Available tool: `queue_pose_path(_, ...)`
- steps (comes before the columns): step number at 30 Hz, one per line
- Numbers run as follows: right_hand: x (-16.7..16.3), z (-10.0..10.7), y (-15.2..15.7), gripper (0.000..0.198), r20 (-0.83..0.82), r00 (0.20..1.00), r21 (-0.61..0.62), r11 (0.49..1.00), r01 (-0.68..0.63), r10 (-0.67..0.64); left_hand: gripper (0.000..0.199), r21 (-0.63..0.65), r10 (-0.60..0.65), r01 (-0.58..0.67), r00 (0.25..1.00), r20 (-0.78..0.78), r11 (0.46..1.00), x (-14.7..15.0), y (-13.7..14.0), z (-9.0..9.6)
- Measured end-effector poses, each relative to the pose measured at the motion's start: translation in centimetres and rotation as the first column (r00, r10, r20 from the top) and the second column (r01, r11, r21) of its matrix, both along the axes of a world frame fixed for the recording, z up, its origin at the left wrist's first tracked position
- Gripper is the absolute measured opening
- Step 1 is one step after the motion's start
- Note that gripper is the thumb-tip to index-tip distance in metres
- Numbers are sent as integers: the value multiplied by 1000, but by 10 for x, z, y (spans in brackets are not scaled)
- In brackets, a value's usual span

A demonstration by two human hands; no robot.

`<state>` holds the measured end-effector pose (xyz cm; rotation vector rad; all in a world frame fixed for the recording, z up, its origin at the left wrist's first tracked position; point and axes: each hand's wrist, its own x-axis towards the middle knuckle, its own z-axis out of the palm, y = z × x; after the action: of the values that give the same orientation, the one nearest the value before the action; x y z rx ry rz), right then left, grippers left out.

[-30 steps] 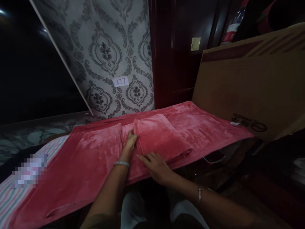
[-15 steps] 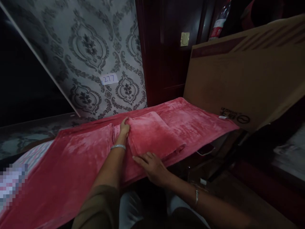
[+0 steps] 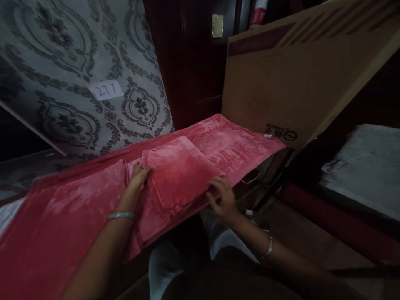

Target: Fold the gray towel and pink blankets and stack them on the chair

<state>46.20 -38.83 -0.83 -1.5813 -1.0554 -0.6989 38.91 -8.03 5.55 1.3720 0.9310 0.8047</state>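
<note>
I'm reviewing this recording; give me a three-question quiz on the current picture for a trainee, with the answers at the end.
1. Which hand is at the left edge of the folded cloth? A. left; B. right; C. neither.
2. True or false: only the left arm wears a bracelet.
3. Fill in: the paper label on the patterned wall reads ___.

Key: 1. A, the left hand. 2. False; the right arm wears a bracelet too. 3. 277.

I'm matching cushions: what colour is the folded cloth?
The folded cloth is pinkish red with paler patches, clearest in the head view.
</note>
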Motion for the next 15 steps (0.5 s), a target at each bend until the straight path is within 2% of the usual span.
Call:
queue_pose_path(2,23,-15,-15,42,-123,975,29,981,189,-185,92,-18,-33,33,999,-4,999,-13,-17,-3)
queue_pose_path(3,32,-22,-18,52,-178,958,9,974,228,-223,94,-32,-41,41,999,2,999,-20,-27,-5)
queue_pose_path(7,48,-43,-5,82,-314,930,-94,981,168,-190,100,-110,-33,39,998,58,993,-36,-57,-11)
queue_pose_path(11,48,-43,19,87,-404,895,-115,981,157,-190,97,-119,-32,35,999,27,992,-39,-63,-10)
queue_pose_path(15,58,-43,22,80,-490,856,-45,986,161,-162,95,-60,-20,19,1000,-17,998,-41,-55,-15)
